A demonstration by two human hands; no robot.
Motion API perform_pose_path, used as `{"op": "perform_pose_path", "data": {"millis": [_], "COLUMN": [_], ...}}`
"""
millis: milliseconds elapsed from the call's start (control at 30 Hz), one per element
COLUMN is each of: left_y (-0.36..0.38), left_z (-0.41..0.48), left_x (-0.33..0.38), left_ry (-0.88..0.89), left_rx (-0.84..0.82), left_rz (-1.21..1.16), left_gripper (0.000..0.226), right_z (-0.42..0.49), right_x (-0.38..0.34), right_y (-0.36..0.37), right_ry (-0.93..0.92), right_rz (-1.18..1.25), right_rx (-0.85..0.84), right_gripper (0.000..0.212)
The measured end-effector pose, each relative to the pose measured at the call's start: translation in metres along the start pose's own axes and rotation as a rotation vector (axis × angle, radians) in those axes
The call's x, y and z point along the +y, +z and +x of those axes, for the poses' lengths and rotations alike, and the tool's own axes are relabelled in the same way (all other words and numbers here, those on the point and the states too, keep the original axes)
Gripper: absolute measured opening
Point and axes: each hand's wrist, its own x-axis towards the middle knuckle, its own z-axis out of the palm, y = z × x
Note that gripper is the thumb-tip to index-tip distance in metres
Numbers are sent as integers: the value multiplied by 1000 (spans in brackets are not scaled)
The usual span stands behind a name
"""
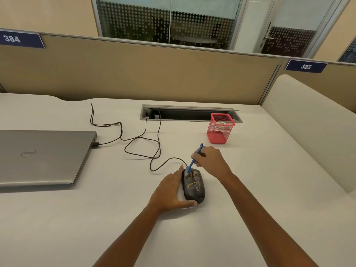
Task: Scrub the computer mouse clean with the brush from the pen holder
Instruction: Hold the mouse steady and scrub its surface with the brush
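A black computer mouse (194, 186), streaked with yellowish grime, lies on the white desk. My left hand (170, 191) cups its left side, fingers along the edge and thumb at its near end. My right hand (211, 158) grips a slim blue brush (193, 160), tilted, with its head touching the mouse's far left end. The red mesh pen holder (220, 129) stands behind, with nothing visible inside.
A closed grey laptop (42, 157) lies at the left, with a black cable (142, 139) looping across the desk to the mouse and into a cable tray (188, 113) at the back. Beige partitions bound the desk behind and to the right.
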Motion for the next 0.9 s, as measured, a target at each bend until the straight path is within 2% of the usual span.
{"op": "perform_pose_path", "data": {"millis": [100, 300, 433, 633, 800, 900], "left_y": [0, -1, -1, 0, 0, 1], "left_z": [0, 0, -1, -1, -1, -1], "left_x": [0, 1, 2, 0, 0, 0], "left_ry": [-15, -33, -33, -39, -33, -26], "left_rx": [-3, -5, -4, -23, -7, 9], "left_rz": [-15, -39, -38, -35, -36, -36], "left_gripper": [122, 121, 121, 124, 122, 122], "right_z": [-5, -14, -17, -24, -25, -30], "right_x": [1, 4, 3, 8, 2, 1], "right_y": [-1, 1, 0, 0, -5, -4], "right_ry": [-24, 13, -6, 55, -55, -150], "right_rz": [-37, -2, 23, 9, -33, -79], "right_rx": [78, 9, 122, -45, 105, 54], "right_gripper": [26, 26, 25, 27, 23, 21]}}
